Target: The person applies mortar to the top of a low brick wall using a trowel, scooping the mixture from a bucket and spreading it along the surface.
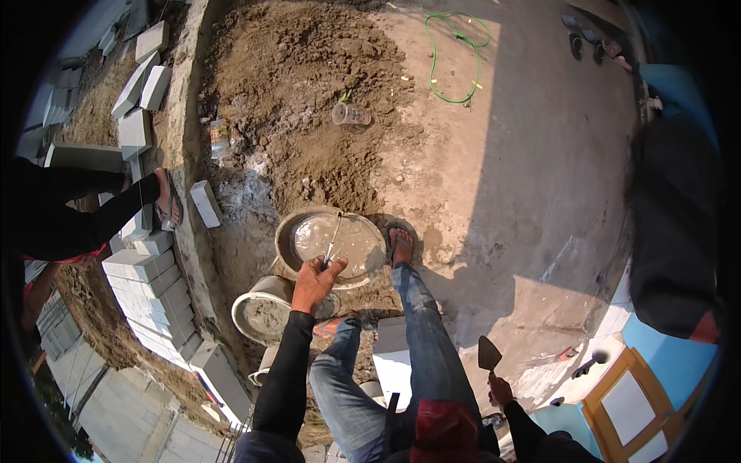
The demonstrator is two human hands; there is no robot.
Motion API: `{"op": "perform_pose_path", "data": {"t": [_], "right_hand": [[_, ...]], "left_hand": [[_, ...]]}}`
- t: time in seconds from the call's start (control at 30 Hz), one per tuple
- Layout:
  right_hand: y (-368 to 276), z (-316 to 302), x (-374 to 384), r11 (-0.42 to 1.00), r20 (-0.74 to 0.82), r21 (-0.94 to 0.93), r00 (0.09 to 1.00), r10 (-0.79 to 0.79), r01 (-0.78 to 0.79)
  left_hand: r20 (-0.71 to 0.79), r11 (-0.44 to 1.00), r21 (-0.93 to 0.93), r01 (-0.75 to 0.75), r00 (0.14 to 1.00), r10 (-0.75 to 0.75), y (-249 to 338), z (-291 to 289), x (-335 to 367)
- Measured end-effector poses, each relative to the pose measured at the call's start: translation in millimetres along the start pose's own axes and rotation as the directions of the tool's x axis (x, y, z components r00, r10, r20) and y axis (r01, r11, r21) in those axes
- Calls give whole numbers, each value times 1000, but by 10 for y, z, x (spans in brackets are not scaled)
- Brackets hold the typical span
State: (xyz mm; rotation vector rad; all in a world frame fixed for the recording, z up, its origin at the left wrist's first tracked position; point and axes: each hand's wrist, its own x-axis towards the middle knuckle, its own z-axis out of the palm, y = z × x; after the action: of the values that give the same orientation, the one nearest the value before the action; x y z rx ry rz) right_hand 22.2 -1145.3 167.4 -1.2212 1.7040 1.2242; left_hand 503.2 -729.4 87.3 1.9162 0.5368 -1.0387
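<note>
My left hand (pixel 315 284) is closed around the near end of a thin-shafted tool (pixel 333 238). Its shaft reaches across a round basin (pixel 289 218) of wet grey mortar (pixel 359 245); the exact kind of tool is unclear. Low on the right, my right hand (pixel 501 389) grips a pointed trowel (pixel 488 355), its dark blade facing away from me. Beside the basin, nearer and to the left, stands a bucket (pixel 241 312) with greyish stuff inside. My sandalled right foot (pixel 400 243) is by the basin's right rim.
Soil (pixel 293 85) is heaped beyond the basin, with a clear plastic cup (pixel 351 114) on it. A green hose (pixel 432 69) lies on the concrete. Pale blocks (pixel 150 285) are stacked left past a low wall (pixel 185 139), where another person's foot (pixel 167 199) rests.
</note>
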Motion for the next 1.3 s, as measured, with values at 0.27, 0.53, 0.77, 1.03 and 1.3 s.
{"op": "perform_pose_path", "data": {"t": [0.27,0.53,0.77,1.03,1.3], "right_hand": [[-199,-27,63,987,-59,99,991,-123,129],[430,140,86,983,-207,-62,961,-185,176],[162,-101,-170,992,-102,121,993,56,-43],[-1069,-74,-31,864,-165,-233,857,-488,447],[-3084,889,-839,123,260,-637,362,-895,761]], "left_hand": [[101,995,-47,-83,991,88,483,1067,961],[101,980,92,-175,981,166,995,2011,2010],[174,962,26,-271,949,263,1134,2858,2180],[292,982,113,-155,949,116,-459,2135,237],[-402,934,91,346,871,-283,-2908,682,-2078]]}}
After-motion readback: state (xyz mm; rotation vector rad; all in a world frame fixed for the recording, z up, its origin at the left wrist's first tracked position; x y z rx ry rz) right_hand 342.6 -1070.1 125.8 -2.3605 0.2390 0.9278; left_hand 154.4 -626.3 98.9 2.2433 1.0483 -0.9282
